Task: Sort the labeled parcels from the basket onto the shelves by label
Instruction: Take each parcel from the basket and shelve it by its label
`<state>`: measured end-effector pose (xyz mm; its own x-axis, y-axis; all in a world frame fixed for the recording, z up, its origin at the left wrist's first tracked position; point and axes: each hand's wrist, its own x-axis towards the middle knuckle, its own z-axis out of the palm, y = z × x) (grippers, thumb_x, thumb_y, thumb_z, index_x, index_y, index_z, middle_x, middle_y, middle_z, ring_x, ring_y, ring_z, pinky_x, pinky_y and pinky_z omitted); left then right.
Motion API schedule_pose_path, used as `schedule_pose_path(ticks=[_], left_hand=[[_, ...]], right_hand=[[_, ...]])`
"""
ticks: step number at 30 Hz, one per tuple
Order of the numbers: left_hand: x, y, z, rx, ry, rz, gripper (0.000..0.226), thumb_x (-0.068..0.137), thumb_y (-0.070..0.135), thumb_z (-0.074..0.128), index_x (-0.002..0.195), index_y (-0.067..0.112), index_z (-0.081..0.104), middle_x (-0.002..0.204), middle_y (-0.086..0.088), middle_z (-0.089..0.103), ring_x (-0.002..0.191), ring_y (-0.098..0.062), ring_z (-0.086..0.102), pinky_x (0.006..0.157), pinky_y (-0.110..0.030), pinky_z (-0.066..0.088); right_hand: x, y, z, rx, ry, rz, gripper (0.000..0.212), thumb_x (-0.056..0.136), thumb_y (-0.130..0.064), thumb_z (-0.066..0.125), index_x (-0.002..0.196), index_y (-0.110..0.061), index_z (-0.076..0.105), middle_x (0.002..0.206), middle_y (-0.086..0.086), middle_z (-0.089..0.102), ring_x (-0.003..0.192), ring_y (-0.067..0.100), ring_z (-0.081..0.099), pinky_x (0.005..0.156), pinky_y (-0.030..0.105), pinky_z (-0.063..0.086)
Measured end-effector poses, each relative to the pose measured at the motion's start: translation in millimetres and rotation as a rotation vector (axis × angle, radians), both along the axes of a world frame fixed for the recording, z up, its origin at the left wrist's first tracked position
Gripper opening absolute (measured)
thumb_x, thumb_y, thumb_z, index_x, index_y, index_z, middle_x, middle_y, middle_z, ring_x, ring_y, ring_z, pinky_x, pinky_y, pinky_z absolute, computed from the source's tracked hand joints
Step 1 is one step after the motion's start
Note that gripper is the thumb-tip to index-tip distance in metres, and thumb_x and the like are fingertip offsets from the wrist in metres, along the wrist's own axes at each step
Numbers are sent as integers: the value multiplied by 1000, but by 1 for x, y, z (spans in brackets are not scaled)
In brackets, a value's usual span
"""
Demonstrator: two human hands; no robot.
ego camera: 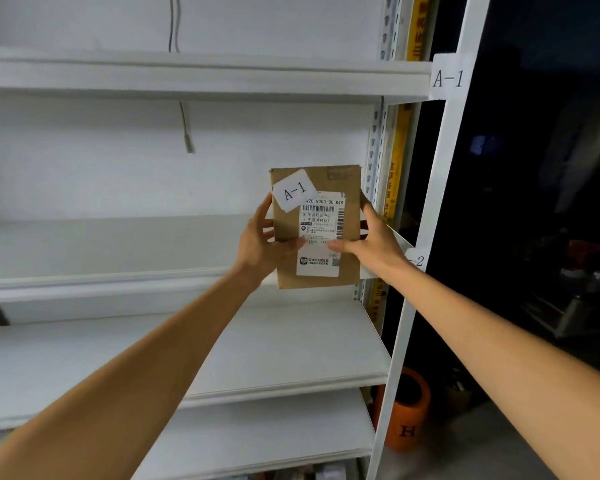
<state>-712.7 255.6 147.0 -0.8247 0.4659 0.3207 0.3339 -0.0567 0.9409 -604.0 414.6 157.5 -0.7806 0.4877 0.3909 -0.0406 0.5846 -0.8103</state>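
The left hand [260,244] and right hand [371,240] grip a flat brown cardboard parcel [288,233] between them, fingers round its side edges and thumbs pressed on its front. They hold it upright in the air before the right end of the smooth white shelves [118,278], below the top shelf's post tag [448,77] reading A-1. A tilted white sticker [294,190] at the parcel's top left corner also reads A-1. The shipping label's [321,211] small print is illegible, and the right wrist hides the start of a second shelf tag [417,260], leaving "-2".
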Motion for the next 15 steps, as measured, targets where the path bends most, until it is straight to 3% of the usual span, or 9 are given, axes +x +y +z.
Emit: schedule_pose_path(ticks=[4,8,13,15], left_hand=[[-16,44,4,-6,-37,32,96,74,-5,76,149,32,29,117,-1,53,113,-30,59,89,-56,52],[-32,99,6,-10,-46,85,95,72,-5,77,146,32,31,115,1,53,112,-28,61,88,-52,54],[-42,160,-6,-13,-17,135,94,73,-5,76,146,34,32,123,-1,55,113,-24,58,84,-49,56],[-43,175,-13,8,-8,143,93,72,-6,76,145,33,33,124,0,54,110,-20,58,81,-44,56]], right_hand=[[-25,41,-2,-19,17,13,92,76,-14,81,149,-23,26,138,1,54,126,21,49,87,31,49],[-47,90,-3,-45,36,-19,87,75,-7,81,145,-18,31,137,2,53,124,18,49,68,7,41],[-69,147,-13,-104,-31,-89,84,71,2,81,139,-13,33,131,6,57,123,23,53,72,15,45],[-73,155,-10,-63,-54,-136,99,68,3,82,146,-14,24,139,8,49,131,25,45,87,21,46]])
